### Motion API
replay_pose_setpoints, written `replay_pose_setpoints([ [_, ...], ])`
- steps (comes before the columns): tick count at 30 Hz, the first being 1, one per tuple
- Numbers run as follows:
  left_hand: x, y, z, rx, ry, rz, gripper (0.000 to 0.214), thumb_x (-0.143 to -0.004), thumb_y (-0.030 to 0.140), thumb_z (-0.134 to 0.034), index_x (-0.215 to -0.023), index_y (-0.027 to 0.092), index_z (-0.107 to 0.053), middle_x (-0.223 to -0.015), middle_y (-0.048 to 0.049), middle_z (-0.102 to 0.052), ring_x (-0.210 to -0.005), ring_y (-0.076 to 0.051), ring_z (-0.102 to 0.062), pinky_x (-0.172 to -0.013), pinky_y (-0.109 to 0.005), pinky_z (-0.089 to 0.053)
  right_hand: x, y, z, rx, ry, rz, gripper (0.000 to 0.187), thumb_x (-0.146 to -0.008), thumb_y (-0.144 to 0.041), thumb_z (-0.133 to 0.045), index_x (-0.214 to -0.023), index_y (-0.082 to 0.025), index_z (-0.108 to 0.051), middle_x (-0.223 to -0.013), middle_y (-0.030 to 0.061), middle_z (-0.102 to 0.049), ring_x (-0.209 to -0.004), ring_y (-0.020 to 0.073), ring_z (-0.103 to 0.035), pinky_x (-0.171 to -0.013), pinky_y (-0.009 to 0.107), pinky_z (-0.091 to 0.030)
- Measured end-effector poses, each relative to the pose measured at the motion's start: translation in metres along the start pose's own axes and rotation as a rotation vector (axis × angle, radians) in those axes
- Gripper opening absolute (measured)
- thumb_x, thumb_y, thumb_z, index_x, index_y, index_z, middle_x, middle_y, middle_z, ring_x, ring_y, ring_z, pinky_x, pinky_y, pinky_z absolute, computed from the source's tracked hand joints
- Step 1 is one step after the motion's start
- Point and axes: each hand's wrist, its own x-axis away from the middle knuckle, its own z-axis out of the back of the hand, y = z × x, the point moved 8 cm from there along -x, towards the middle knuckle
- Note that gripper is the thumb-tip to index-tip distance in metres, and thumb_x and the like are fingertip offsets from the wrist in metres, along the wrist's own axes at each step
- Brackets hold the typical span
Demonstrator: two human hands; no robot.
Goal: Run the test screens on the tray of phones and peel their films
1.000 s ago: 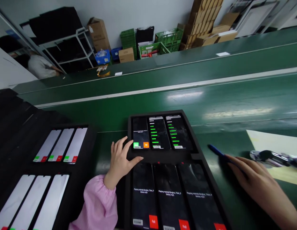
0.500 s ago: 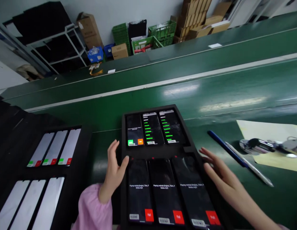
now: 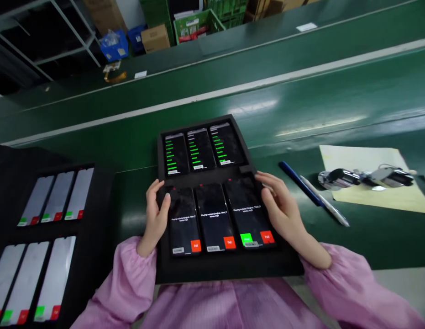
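Note:
A black foam tray (image 3: 226, 269) lies at the near edge of the green bench and carries six phones. The back row of phones (image 3: 195, 148) shows green text lists. The front row of phones (image 3: 215, 219) shows a melody message with red Fail buttons, and the right one also shows a green button. My left hand (image 3: 155, 217) is closed round the tray's left edge, thumb beside the front left phone. My right hand (image 3: 280, 208) grips the tray's right side, its fingers lying over the edge of the front right phone.
A second black tray (image 3: 99, 214) with white-screened phones sits to the left. A blue pen (image 3: 299, 183) and a white pen (image 3: 325, 205) lie to the right, beside a paper sheet (image 3: 369, 196) with metal tools (image 3: 338, 178). The green conveyor belt (image 3: 301, 91) runs behind, with crates (image 3: 195, 23) beyond.
My right hand left the pen and came to the tray's right side. My left hand slid down its left edge. The tray now sits closer to me, and two phone screens changed.

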Motion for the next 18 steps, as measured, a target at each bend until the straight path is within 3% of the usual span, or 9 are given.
replay_pose_setpoints([
  [3, 0.031, 0.011, 0.006, -0.036, -0.051, -0.019, 0.043, -0.104, 0.053, -0.061, -0.139, 0.029, -0.059, -0.162, -0.011, -0.044, -0.154, -0.03, -0.04, -0.13, -0.051, -0.032, 0.034, -0.038, 0.005, 0.07, -0.141, 0.262, 0.026, -0.106, -0.035, -0.054, -0.116, -0.029, -0.077, -0.132, 0.0066, -0.072, -0.126, 0.0257, -0.064, -0.109, 0.046, -0.051],
  [6, 0.068, 0.018, 0.011, -0.148, -0.085, -0.038, 0.041, -0.102, 0.047, -0.066, -0.14, 0.031, -0.059, -0.163, -0.0098, -0.042, -0.156, -0.031, -0.038, -0.13, -0.055, -0.032, 0.072, -0.067, 0.004, 0.266, -0.264, 0.521, 0.033, -0.109, -0.04, -0.049, -0.112, -0.024, -0.077, -0.13, 0.0098, -0.073, -0.123, 0.0271, -0.063, -0.106, 0.049, -0.046],
  [10, 0.095, 0.009, 0.019, -0.177, -0.041, 0.04, 0.039, -0.106, 0.038, -0.059, -0.145, 0.033, -0.056, -0.165, -0.0092, -0.041, -0.157, -0.03, -0.038, -0.129, -0.053, -0.037, 0.085, -0.075, 0.003, 0.43, -0.266, 0.551, 0.037, -0.11, -0.045, -0.047, -0.114, -0.025, -0.078, -0.135, 0.0109, -0.072, -0.125, 0.0299, -0.06, -0.11, 0.054, -0.04],
  [13, 0.099, 0.0, 0.021, -0.148, -0.041, 0.089, 0.038, -0.109, 0.035, -0.052, -0.147, 0.031, -0.054, -0.164, -0.0103, -0.046, -0.156, -0.027, -0.042, -0.127, -0.051, -0.041, 0.079, -0.088, -0.004, 0.345, -0.246, 0.597, 0.04, -0.11, -0.046, -0.046, -0.119, -0.024, -0.078, -0.133, 0.0114, -0.072, -0.121, 0.0292, -0.061, -0.108, 0.052, -0.043],
  [18, 0.098, 0.001, 0.027, -0.177, -0.051, 0.037, 0.036, -0.11, 0.031, -0.051, -0.145, 0.028, -0.054, -0.163, -0.0115, -0.049, -0.152, -0.025, -0.048, -0.124, -0.046, -0.046, 0.071, -0.103, -0.032, 0.28, -0.304, 0.605, 0.034, -0.11, -0.041, -0.049, -0.112, -0.022, -0.077, -0.131, 0.0113, -0.073, -0.122, 0.0265, -0.061, -0.106, 0.049, -0.045],
])
